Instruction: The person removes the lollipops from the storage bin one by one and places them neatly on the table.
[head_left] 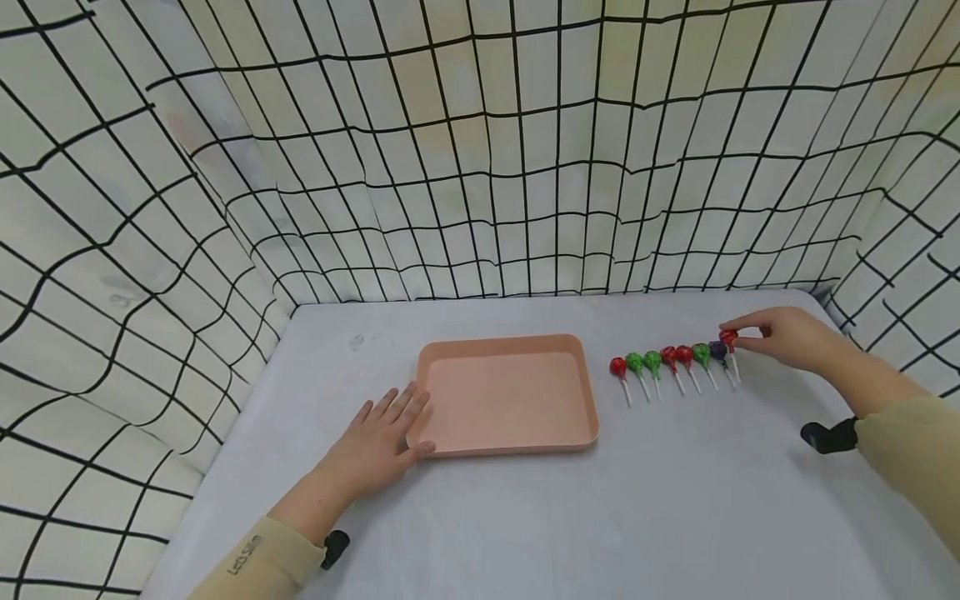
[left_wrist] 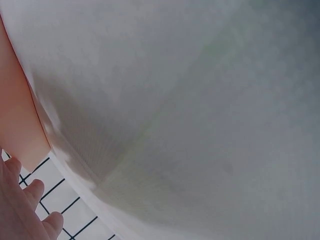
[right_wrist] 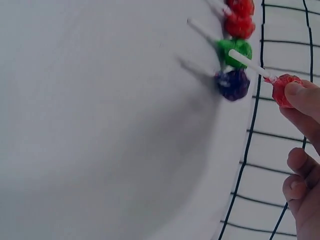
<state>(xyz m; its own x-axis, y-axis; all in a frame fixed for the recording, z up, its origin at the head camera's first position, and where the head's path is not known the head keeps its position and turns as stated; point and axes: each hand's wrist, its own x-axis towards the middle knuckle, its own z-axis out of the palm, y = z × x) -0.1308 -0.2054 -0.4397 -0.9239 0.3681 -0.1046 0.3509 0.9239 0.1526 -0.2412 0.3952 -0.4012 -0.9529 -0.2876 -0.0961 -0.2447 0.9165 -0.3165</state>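
Note:
Between thumb and fingers, my right hand (head_left: 787, 340) pinches a red lollipop (right_wrist: 286, 90) by its wrapped head, its white stick pointing away from the hand. Just left of it a row of lollipops lies on the table: a purple one (right_wrist: 233, 85), a green one (right_wrist: 236, 52), two red ones, two more green ones, and a red one (head_left: 617, 367) at the left end. My left hand (head_left: 378, 442) rests with spread fingers on the left edge of a pink tray (head_left: 510, 448), which has nothing in it.
A white cloth covers the table (head_left: 600, 525). Behind and on both sides stand white walls with a black grid (head_left: 517, 175). Dark wrist devices (head_left: 828, 436) sit at both sleeves.

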